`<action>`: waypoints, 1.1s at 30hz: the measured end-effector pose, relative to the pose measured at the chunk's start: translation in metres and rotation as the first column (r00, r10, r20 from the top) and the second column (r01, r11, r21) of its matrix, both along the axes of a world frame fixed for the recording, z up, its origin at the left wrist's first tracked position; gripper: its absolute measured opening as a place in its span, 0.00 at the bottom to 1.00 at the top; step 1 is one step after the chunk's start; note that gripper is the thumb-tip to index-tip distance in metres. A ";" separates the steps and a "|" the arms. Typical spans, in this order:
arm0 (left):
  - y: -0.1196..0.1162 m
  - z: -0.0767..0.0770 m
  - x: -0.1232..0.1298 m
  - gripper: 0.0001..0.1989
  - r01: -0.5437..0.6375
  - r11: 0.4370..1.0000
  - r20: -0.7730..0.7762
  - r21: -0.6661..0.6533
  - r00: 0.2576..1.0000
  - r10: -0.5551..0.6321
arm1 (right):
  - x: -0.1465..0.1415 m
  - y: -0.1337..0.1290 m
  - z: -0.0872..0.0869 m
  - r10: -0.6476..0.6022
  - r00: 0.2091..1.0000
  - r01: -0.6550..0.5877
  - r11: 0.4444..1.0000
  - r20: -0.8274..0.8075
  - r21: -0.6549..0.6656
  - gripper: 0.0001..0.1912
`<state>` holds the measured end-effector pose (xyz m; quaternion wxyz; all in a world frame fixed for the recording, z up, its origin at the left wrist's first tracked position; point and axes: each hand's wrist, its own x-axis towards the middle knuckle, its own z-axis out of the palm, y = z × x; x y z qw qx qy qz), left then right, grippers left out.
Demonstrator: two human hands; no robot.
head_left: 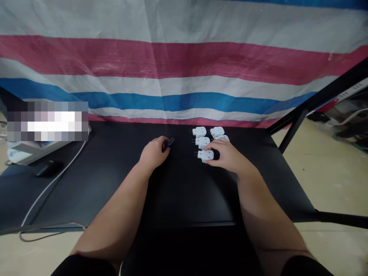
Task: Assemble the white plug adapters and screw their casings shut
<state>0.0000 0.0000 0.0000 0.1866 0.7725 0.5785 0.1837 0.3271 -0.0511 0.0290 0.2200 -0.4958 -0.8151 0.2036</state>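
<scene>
Right hand (pixel 227 156) closed around a white two-pin plug (pixel 205 155), four similar plugs (pixel 199 131) just beyond on the black table (pixel 184 191), left hand (pixel 153 154) gripping a small dark object (pixel 171 142)

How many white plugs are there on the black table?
5 visible: left back plug, right back plug, left middle plug, right middle plug partly behind the right hand, front plug in its grip. More may be hidden.
</scene>
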 end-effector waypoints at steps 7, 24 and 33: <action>-0.017 0.011 0.017 0.08 0.063 0.929 0.339 0.365 0.920 -0.196 | -0.033 -0.013 -0.003 0.065 0.982 -0.064 0.998 -0.176 0.012 0.17; -0.022 0.004 0.020 0.25 0.537 0.840 0.535 -0.083 0.735 -0.417 | -0.062 -0.013 -0.031 -0.004 0.964 -0.026 0.993 -0.266 -0.113 0.19; -0.024 0.003 0.024 0.17 0.481 0.875 0.435 -0.050 0.800 -0.414 | -0.059 -0.011 -0.033 0.052 0.947 -0.077 0.995 -0.318 -0.066 0.16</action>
